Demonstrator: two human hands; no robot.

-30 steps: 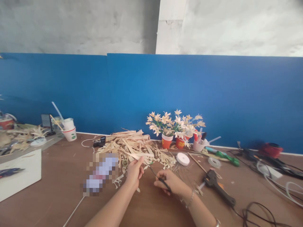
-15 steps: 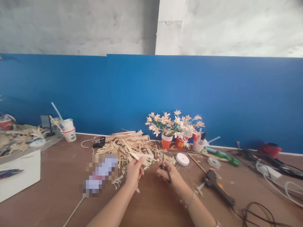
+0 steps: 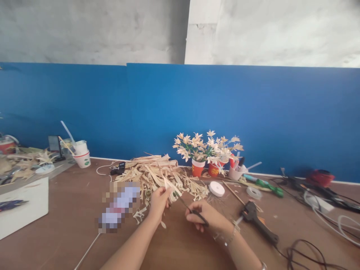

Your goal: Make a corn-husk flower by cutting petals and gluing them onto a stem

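Pinched in my left hand (image 3: 159,202) is a pale husk piece (image 3: 169,186), which points up and away from the fingers. My right hand (image 3: 201,215) is closed around the dark handles of a pair of scissors (image 3: 188,207). The scissor blades point up and left, close to the husk piece; whether they touch it is too small to tell. Behind both hands lies a heap of dry husk strips (image 3: 149,168). A small leaf-shaped scrap (image 3: 163,225) rests on the table below my left hand.
Husk flowers (image 3: 208,148) stand in red cups (image 3: 197,168) at the back. A white tape roll (image 3: 216,189) and a glue gun (image 3: 258,223) with its cord lie right. A blurred-out object (image 3: 119,208) and a white board (image 3: 25,208) lie left.
The scissors have swung from pointing upward to pointing up-left, toward the husk piece. My right hand has turned with them. The husk piece in my left hand now points more upward.
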